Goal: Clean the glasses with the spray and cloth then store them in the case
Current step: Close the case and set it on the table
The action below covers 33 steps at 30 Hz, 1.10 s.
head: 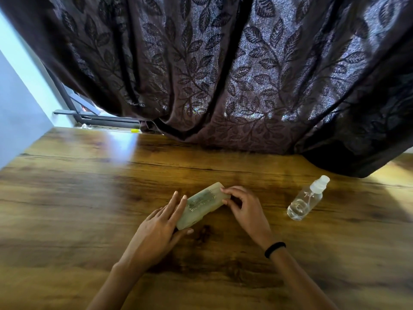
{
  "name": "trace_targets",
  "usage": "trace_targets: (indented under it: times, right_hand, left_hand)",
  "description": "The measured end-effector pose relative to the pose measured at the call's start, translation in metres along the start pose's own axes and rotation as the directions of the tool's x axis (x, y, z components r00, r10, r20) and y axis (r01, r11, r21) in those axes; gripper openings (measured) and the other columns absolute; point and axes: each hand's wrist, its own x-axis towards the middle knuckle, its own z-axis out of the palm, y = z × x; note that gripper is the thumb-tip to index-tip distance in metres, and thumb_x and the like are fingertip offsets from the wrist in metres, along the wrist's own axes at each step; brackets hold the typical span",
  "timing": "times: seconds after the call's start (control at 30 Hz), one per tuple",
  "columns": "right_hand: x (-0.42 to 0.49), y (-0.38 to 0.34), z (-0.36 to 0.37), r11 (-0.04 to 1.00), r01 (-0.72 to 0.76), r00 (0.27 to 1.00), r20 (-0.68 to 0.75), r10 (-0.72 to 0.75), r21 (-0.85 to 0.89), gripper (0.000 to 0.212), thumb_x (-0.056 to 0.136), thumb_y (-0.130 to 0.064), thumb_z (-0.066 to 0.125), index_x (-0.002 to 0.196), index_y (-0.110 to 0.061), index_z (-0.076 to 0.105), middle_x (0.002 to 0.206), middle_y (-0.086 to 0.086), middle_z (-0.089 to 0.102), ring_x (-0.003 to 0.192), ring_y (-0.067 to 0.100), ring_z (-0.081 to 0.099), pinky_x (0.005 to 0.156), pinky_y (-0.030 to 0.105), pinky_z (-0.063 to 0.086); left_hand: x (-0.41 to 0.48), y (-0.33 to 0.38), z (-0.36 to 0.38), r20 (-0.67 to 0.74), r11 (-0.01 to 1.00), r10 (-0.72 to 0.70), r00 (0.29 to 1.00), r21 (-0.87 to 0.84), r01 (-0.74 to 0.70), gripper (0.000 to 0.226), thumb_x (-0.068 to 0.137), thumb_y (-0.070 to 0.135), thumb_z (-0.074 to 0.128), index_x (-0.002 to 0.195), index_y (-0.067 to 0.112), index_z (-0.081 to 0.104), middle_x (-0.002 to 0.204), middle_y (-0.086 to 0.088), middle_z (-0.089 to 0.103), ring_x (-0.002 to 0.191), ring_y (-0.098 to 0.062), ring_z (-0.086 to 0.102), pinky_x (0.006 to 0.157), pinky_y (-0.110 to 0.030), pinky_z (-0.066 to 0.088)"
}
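We see the translucent case (203, 204) lying closed and slantwise on the wooden table (89, 198), near its middle. The left hand (161, 224) rests against the case's near end, fingers stretched out along its side and thumb under the corner. The right hand (243, 206) pinches the far end between curled fingertips. A dark shape shows through the plastic, perhaps the glasses, though we cannot tell. Well apart to the right lies the clear spray bottle (306, 200), white cap pointing away. A dark leaf-patterned curtain (223, 74) hangs behind the table.
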Motion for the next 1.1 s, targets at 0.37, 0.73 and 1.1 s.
trace_targets:
  times: [0.37, 0.73, 1.1]
  right_hand:
    - [0.009, -0.006, 0.012, 0.998, -0.022, 0.999, -0.033, 0.020, -0.056, 0.039, 0.085, -0.007, 0.059, 0.123, -0.016, 0.055, 0.123, 0.000, 0.059, 0.111, 0.004, 0.050, 0.096, 0.019, 0.041]
    - [0.049, -0.010, 0.021, 0.943, -0.232, 0.963, -0.077, 0.257, 0.236, 0.032, 0.086, -0.018, 0.061, 0.117, -0.015, 0.058, 0.120, 0.004, 0.061, 0.105, 0.010, 0.056, 0.087, 0.024, 0.049]
    - [0.052, -0.009, 0.020, 0.932, -0.224, 0.966, -0.062, 0.251, 0.284, 0.032, 0.087, -0.015, 0.060, 0.118, -0.013, 0.058, 0.121, 0.001, 0.061, 0.103, 0.001, 0.052, 0.079, 0.006, 0.040]
  left_hand:
    - [-0.007, 0.050, 0.007, 0.077, 0.976, -0.201, 0.977, -0.069, 0.206, 0.074, 0.081, 0.064, -0.011, 0.144, 0.024, -0.008, 0.155, -0.005, 0.016, 0.139, -0.018, 0.025, 0.113, -0.035, 0.017]
    - [0.043, 0.056, 0.015, -0.048, 0.948, -0.312, 0.949, -0.084, 0.308, 0.071, 0.085, 0.062, 0.035, 0.140, 0.017, 0.029, 0.132, -0.006, 0.053, 0.120, -0.021, 0.050, 0.103, -0.040, 0.042]
    - [0.053, 0.052, 0.010, -0.051, 0.945, -0.298, 0.953, -0.159, 0.286, 0.082, 0.080, 0.071, 0.020, 0.143, 0.020, 0.019, 0.140, -0.003, 0.042, 0.124, -0.018, 0.043, 0.105, -0.036, 0.038]
